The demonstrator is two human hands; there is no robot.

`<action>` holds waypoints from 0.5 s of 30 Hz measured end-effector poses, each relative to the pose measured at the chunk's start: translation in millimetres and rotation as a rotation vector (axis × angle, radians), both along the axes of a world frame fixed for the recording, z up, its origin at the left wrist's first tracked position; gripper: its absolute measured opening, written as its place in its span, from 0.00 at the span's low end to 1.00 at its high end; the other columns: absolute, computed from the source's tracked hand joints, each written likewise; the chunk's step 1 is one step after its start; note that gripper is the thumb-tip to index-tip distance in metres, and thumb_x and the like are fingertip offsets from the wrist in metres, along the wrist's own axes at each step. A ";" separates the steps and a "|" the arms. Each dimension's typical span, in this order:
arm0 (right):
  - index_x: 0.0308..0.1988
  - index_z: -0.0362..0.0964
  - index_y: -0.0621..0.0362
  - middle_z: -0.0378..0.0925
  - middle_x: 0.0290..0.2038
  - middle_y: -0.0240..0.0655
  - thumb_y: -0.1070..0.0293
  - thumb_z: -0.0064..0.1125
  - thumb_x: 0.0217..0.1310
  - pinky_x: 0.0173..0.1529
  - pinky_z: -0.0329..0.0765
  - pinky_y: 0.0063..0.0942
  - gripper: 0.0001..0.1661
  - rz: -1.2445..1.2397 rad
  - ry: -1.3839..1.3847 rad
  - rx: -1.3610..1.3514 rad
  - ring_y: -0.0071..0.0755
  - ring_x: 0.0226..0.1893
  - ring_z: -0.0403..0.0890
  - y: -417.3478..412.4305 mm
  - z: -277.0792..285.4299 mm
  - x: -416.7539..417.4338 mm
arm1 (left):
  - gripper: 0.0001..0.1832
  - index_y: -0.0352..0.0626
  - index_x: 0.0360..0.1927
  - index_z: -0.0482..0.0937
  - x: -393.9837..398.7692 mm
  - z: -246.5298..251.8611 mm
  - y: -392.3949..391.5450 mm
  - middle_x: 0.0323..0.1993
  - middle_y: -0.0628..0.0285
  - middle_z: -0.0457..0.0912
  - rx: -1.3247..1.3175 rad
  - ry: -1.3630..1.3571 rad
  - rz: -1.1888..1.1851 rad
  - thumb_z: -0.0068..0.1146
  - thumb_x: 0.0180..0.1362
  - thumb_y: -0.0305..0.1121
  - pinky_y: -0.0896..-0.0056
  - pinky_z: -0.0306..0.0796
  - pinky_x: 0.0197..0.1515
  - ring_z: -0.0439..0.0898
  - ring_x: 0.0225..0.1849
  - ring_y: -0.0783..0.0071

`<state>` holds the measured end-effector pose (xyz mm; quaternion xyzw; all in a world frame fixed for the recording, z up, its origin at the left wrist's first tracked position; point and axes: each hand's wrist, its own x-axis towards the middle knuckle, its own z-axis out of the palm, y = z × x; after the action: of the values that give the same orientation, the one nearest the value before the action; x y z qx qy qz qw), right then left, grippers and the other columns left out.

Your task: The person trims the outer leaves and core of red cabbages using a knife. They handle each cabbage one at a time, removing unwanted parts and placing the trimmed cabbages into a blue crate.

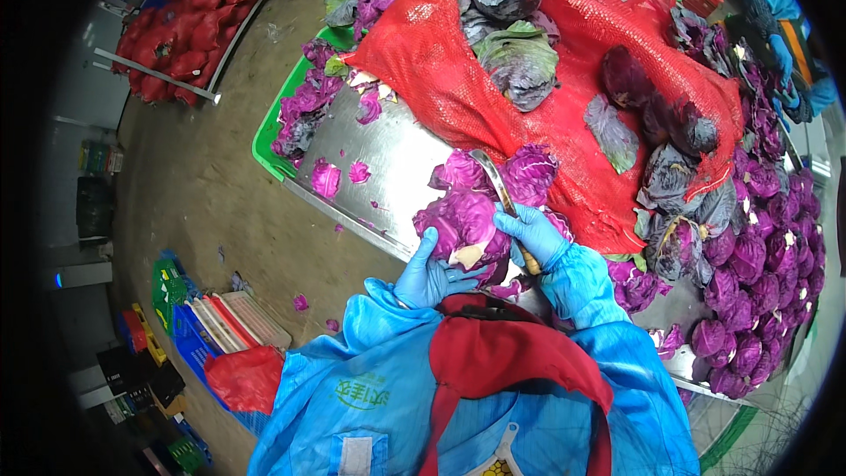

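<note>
My left hand (429,277), in a blue glove, cups a purple cabbage (472,221) from below and the left, its pale cut stem facing me. My right hand (532,231), also gloved, is closed round the handle of a curved knife (494,180), whose blade lies over the cabbage's right side. Beyond it, purple leaves rest on the metal table (390,145). A red mesh sack (423,59) lies open at the back, with dark-leaved cabbages (519,63) in its mouth. What the fingers under the cabbage touch is partly hidden.
Peeled purple cabbages (750,258) are piled at right. A green crate (281,125) with leaves stands along the table's left edge. Filled red sacks (192,26) sit on a metal-framed cart at upper left. A co-worker's gloved hands (783,73) are at upper right. Crates (231,317) stand lower left.
</note>
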<state>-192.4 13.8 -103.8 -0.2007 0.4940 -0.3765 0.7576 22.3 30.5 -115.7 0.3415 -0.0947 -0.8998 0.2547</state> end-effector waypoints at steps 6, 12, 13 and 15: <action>0.37 0.76 0.50 0.70 0.19 0.24 0.58 0.64 0.55 0.17 0.56 0.21 0.12 0.045 -0.026 0.232 0.17 0.14 0.63 7.9 -33.5 -5.7 | 0.44 0.44 0.67 0.52 -0.5 -22.1 6.4 0.50 0.51 0.76 -0.088 -0.589 -0.060 0.52 0.55 0.60 0.68 0.75 0.44 0.80 0.41 0.65; 0.38 0.76 0.53 0.72 0.21 0.25 0.59 0.64 0.55 0.18 0.61 0.21 0.13 -0.067 -0.018 0.216 0.19 0.16 0.67 5.2 -29.5 3.2 | 0.59 0.44 0.70 0.39 -3.7 -13.6 15.2 0.60 0.46 0.61 -0.708 -0.663 -0.065 0.70 0.43 0.50 0.63 0.66 0.56 0.68 0.58 0.57; 0.38 0.75 0.54 0.72 0.22 0.26 0.60 0.64 0.55 0.18 0.62 0.21 0.13 -0.116 0.021 0.174 0.19 0.16 0.67 7.1 -30.2 3.9 | 0.61 0.43 0.69 0.40 -2.6 -9.7 13.3 0.61 0.45 0.60 -0.872 -0.860 -0.166 0.71 0.40 0.50 0.61 0.65 0.58 0.66 0.59 0.55; 0.38 0.75 0.56 0.73 0.23 0.27 0.61 0.63 0.56 0.19 0.64 0.21 0.13 -0.218 0.099 0.089 0.19 0.16 0.68 13.4 -34.4 6.5 | 0.65 0.41 0.69 0.41 -4.1 -5.3 4.5 0.61 0.43 0.59 -1.201 -1.249 -0.379 0.74 0.34 0.51 0.58 0.61 0.61 0.63 0.62 0.51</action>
<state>-185.9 27.2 -138.3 -0.1302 0.5659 -0.4240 0.6950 18.2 35.0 -121.0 0.5576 -0.7276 -0.3746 0.1391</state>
